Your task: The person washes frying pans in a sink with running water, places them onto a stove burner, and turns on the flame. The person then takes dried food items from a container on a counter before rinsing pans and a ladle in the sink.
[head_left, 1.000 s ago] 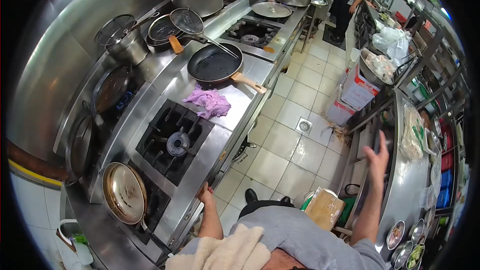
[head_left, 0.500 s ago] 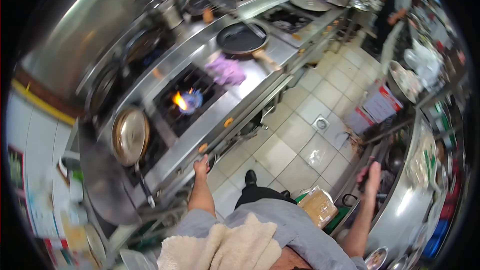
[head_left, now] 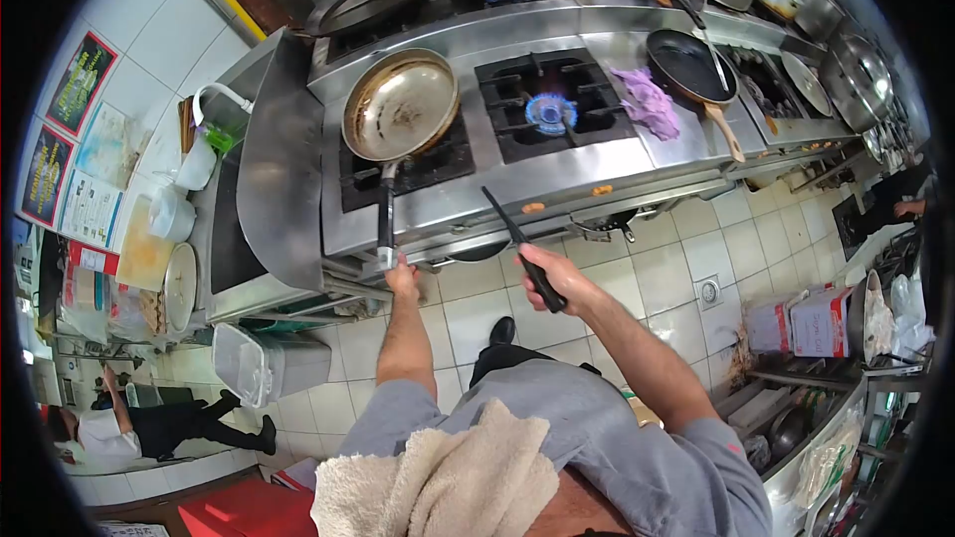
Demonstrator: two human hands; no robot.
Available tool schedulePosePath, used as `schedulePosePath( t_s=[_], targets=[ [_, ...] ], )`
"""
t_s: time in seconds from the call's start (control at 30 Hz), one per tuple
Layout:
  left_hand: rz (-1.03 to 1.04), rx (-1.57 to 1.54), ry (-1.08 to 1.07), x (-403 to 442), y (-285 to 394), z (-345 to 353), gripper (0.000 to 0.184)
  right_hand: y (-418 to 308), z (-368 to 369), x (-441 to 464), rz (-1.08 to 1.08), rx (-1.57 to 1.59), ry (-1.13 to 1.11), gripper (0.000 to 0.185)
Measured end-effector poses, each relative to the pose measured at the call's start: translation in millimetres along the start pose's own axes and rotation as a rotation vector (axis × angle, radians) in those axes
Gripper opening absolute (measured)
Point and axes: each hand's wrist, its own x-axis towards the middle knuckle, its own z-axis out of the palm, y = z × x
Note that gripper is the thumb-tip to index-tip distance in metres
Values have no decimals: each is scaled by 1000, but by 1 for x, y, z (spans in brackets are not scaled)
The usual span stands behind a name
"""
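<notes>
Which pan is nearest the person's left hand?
The silvery pan, front left on the stove: its black handle ends right beside the left hand. The other pans are dark and farther off.

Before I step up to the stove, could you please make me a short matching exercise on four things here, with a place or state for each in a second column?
Things
1. Silver pan
2. Purple cloth
3. Black utensil
4. Open burner just right of the silver pan in the view

Places and states
A. Held in the right hand
B. Alight with a blue flame
C. Marked with brown stains inside
D. Crumpled beside the dark frying pan

Right pairs: 1-C, 2-D, 3-A, 4-B
</notes>
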Motion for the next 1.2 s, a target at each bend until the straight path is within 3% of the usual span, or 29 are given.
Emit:
schedulePosePath(
  t_s=[0.03,0.1,0.17,0.23,0.27,0.37,0.4,0.43,0.53,0.6,0.77,0.87,1.0,1.2],
  targets=[
    [2,2,3,21,-4,-1,48,-7,15,25,28,-13,-26,35],
    [-160,-367,-72,54,-16,0,33,-18,44,74,53,-29,-49,35],
    [-224,-505,-111,82,-27,6,26,-22,63,127,96,-20,-59,35],
    [-101,-644,-260,95,-40,7,23,-31,85,161,118,-11,-14,35],
    [-74,-741,-217,95,-43,10,17,-33,91,176,124,-11,-14,35],
    [-154,-844,-152,74,-24,12,22,-36,104,217,150,-1,26,35],
    [-120,-882,-221,59,-12,13,28,-37,108,226,155,3,55,36],
    [-131,-797,-259,49,-3,9,29,-38,111,234,160,5,84,36],
    [-159,-929,-181,50,4,16,23,-44,116,252,202,59,78,36],
    [-124,-898,-311,57,-3,11,22,-45,116,261,220,112,68,34],
    [-128,-899,-196,53,4,17,30,-43,119,281,225,165,54,32],
    [-308,-983,-220,58,3,14,28,-45,122,286,194,209,57,33],
    [-278,-866,-209,44,16,8,24,-51,128,291,185,133,134,30],
    [-321,-965,-259,35,27,5,19,-49,129,289,172,175,91,32]
  ],
)
